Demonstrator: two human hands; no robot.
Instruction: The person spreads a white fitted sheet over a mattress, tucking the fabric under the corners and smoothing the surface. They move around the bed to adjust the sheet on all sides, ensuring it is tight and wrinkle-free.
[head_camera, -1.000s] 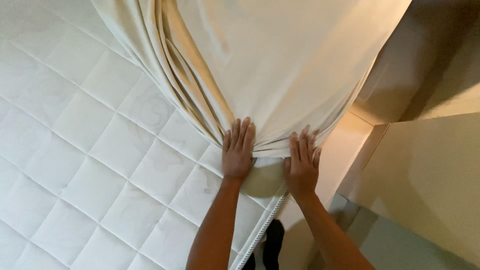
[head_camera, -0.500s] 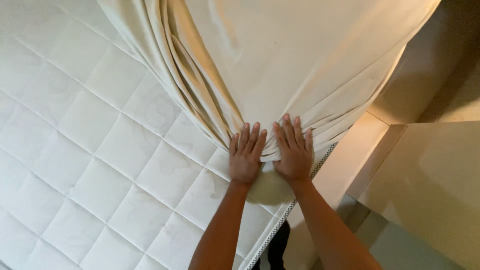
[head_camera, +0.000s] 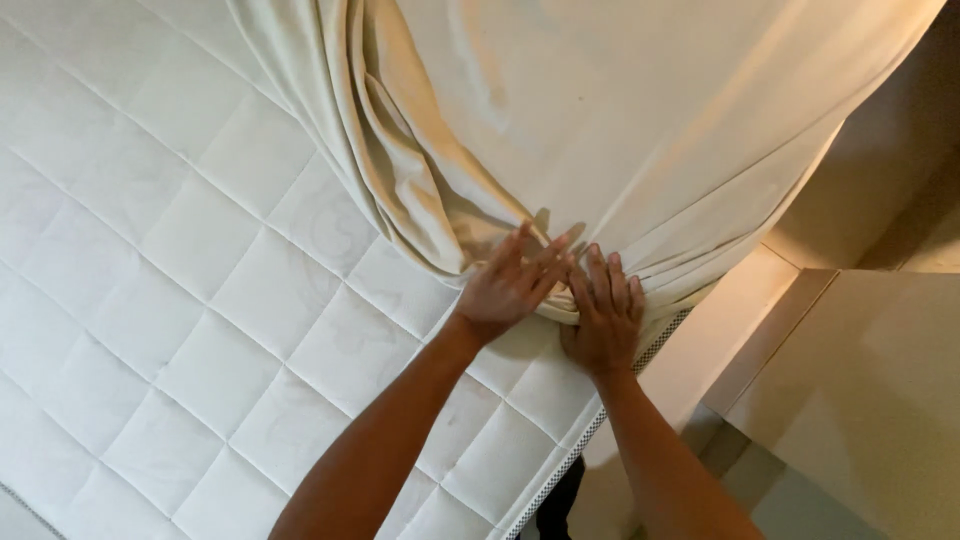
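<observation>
Left hand (head_camera: 510, 285): fingers spread and nearly flat, palm down on the gathered edge of the sheet; its grip is loose and wide, pressing rather than pinching, with nothing closed inside it.
Right hand (head_camera: 603, 312): flat beside the left, fingers extended and close together, lying on the same bunched edge near the mattress border; whether any cloth is caught under the palm cannot be told.
Hands, relation: side by side, fingertips nearly touching, both pointing away from the person.
Sheet (head_camera: 640, 120): cream cloth, covering the upper right part of the bed, drawn into deep folds that converge under the two hands.
Folds (head_camera: 400, 170): a thick ridge of doubled cloth running from the top of the view down to the left hand, standing between the bare quilting and the smooth part of the sheet.
Mattress (head_camera: 180, 290): white, diamond-quilted, uncovered across the left and lower part of the view.
Mattress border (head_camera: 590, 430): dotted mesh band along the edge, just below the right hand.
Bed frame (head_camera: 720, 330): pale panel beside the mattress edge, at the right.
Floor (head_camera: 790, 500): greyish strip at the lower right, near the frame.
Dark shape (head_camera: 555, 505): below the mattress edge, between the forearms; too dim to identify.
</observation>
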